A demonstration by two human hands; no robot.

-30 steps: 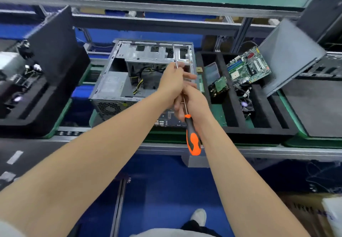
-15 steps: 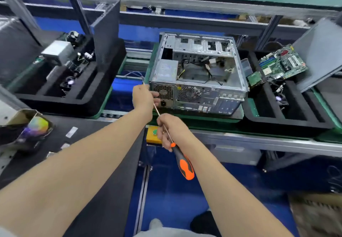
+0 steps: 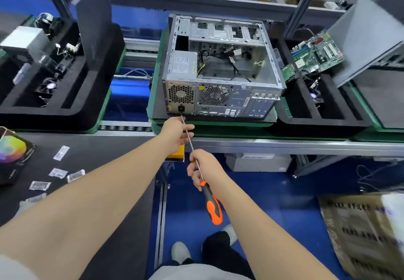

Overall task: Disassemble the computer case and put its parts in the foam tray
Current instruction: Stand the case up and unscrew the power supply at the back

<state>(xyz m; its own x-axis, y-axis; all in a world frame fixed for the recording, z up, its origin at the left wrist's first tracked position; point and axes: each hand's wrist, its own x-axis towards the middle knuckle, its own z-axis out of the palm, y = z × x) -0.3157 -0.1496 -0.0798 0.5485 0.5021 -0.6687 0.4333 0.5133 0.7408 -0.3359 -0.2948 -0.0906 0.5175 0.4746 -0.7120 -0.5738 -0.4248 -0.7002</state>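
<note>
Green conveyor pallets (image 3: 229, 124) run across ahead. I have my left hand (image 3: 176, 132) curled round the screwdriver (image 3: 213, 207) shaft near its tip and my right hand (image 3: 202, 166) gripping it just above the orange handle. The shaft points away and slightly left at the computer case (image 3: 220, 70), with its tip by the rear power socket (image 3: 181, 108). The left hand is nearer the case. The foam tray (image 3: 306, 122) sits just right of the case.

Left grip (image 3: 175, 133), right grip (image 3: 204, 167) (both curled)
</note>
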